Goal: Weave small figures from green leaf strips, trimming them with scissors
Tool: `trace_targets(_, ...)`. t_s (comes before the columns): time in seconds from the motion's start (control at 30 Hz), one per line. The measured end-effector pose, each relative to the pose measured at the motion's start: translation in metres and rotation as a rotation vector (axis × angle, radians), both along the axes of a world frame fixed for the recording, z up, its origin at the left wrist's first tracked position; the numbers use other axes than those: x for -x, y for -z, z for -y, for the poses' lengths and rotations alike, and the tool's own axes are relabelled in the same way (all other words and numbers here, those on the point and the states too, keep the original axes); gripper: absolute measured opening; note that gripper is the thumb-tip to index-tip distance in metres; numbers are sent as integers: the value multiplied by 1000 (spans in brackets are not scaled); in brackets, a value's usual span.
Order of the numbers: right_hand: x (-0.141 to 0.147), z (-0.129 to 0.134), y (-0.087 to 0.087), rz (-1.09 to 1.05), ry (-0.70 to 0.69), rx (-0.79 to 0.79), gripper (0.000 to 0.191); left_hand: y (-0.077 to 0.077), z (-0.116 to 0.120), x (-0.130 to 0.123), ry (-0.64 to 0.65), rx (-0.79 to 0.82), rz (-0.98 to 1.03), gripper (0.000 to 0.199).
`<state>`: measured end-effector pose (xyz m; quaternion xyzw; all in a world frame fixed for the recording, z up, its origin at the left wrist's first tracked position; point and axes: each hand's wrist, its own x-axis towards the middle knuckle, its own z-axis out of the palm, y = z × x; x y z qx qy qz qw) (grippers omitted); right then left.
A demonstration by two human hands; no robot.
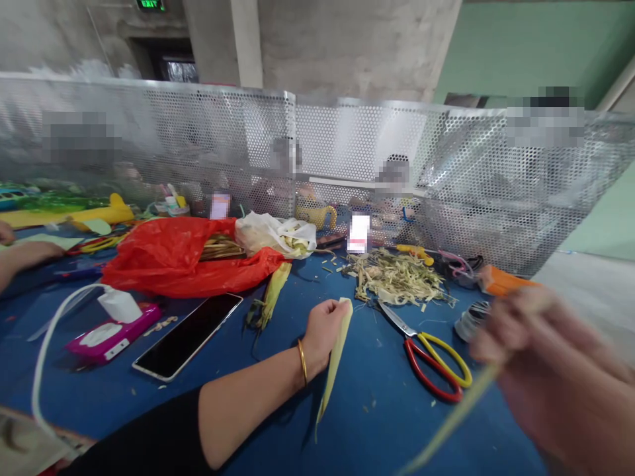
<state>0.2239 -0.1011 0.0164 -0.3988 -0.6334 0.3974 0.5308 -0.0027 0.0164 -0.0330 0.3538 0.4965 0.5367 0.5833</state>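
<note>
My left hand (321,330), with a gold bangle at the wrist, pinches the top of a pale yellow-green corn husk strip (338,354). The strip hangs down over the blue table (377,423), narrowing towards its lower end. At the right, my right hand (540,350) is raised and blurred, its fingers closed on another long husk strip (454,420) that slants down to the left. Between the hands lie scissors (436,360) with one red and one yellow handle, blades apart. A spool of thread (471,322) stands close to my right hand.
Husk scraps (401,276) are heaped behind the scissors. A red plastic bag (163,258) with husks, a husk bundle (272,294), a phone (188,337) and a magenta power strip (114,334) lie at left. Another person's hand (37,254) shows there. Perforated metal screens (347,139) stand behind.
</note>
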Motion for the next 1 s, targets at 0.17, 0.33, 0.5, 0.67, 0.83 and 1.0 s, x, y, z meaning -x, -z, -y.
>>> trace_targets(0.17,67,-64,-8,-39,20,304,40,-7,18,-5,237,-87,107,35)
trace_targets(0.33,79,-82,9,-60,2,529,38,-12,25,-5,386,-78,91,31)
trace_targets(0.5,76,-85,23,-35,121,447,31,-13,24,-7,392,-52,2,24)
trace_targets(0.67,77,-88,22,100,105,323,26,-13,26,-8,357,-82,-18,22)
trace_targets(0.83,77,-89,25,97,35,361,29,-13,27,-7,377,-10,37,23)
trace_targets(1.0,73,-92,30,126,11,306,24,-12,25,-7,381,16,51,25)
